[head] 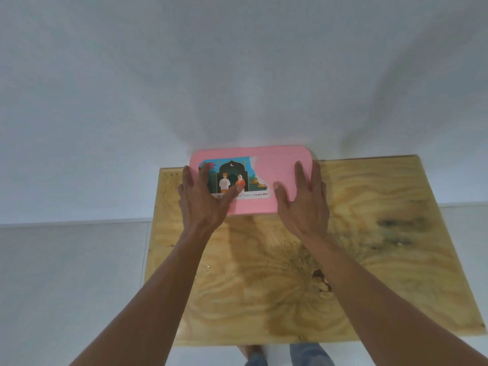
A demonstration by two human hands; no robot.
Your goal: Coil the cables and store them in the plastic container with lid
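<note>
At the table's (pixel 369 260) far edge, the left hand (pixel 203 202) and right hand (pixel 303 204) press flat-fingered on the pink, half-torn-stickered lid (pixel 277 165).

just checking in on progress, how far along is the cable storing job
Looks near the end. Done: no cables lie loose on the wooden table, and the pink lid sits on top of the container. In hand: the left hand and right hand rest flat on the lid's two ends, fingers straight. Left: perhaps pressing it fully shut; whether the cables are inside cannot be seen.

Pink lid (pixel 277 165), flat, table's far edge.
</note>
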